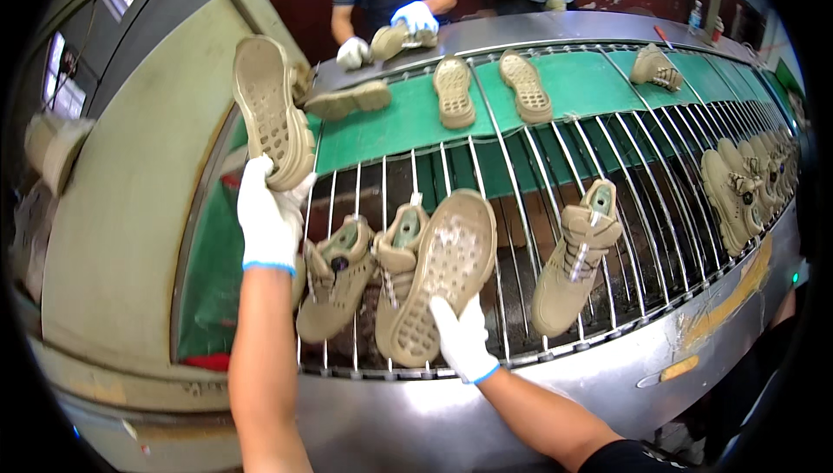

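Note:
My left hand (272, 220), in a white glove, is closed around the lower end of a tan shoe sole (263, 91), raised at the left with its honeycombed inner face showing. Low in the middle, my gloved right hand (462, 339) grips the lower right edge of a second shoe sole (458, 243). Its pitted inner face has whitish, shiny patches. Behind this sole, and partly hidden by it, stands a tan laced shoe upper (398, 256). Another shoe upper (334, 286) is beside it, nearer my left forearm. A third shoe upper (577, 256) rests on the rods to the right.
Metal rods (514, 165) form a conveyor beside a green belt (395, 130) carrying several soles (453, 91). Several shoes (729, 200) line the right end. Across the line, two people in white gloves (415, 18) handle shoe parts. A yellow-handled tool (678, 369) lies on the metal edge.

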`<state>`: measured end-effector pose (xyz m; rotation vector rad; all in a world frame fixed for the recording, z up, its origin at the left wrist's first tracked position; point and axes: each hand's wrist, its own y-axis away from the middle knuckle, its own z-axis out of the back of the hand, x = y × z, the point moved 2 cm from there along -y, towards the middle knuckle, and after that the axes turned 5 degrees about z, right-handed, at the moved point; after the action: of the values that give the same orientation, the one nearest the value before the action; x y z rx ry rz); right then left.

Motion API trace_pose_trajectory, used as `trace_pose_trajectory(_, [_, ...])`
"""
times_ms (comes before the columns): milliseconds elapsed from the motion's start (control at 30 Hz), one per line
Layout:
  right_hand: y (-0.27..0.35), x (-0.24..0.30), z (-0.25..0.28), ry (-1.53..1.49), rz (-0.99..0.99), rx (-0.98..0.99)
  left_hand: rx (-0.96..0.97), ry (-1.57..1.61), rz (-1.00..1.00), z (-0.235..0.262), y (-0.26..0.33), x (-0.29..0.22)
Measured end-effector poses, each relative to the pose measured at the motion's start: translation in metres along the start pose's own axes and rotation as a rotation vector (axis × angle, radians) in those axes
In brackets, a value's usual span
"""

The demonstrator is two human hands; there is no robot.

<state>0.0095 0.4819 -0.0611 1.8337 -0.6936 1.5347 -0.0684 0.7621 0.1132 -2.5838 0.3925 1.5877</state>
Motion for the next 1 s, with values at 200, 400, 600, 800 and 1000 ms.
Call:
trace_pose_trajectory(200, [-0.002,-0.008,0.0,-0.342,0.017,0.076,-0.138,-0.113,-0.092,0.07,0.283,0.023])
trace_pose_trajectory(400, [0.055,-0.007,0.031,-0.256,0.105,0.219,-0.445,-0.51,0.157,0.241,0.453,0.063])
trace_pose_trajectory(600, [0.155,0.011,0.073,0.261,0.207,0.488,-0.529,-0.989,-0.118,0.246,0.454,0.026])
trace_pose_trajectory(800, [0.189,0.024,0.099,0.654,0.534,0.49,-0.195,-1.145,-0.58,0.189,0.441,0.02])
trace_pose_trajectory(1000, [0.223,0.034,0.102,0.644,0.561,0.579,0.135,-1.163,-0.342,0.137,0.414,0.121])
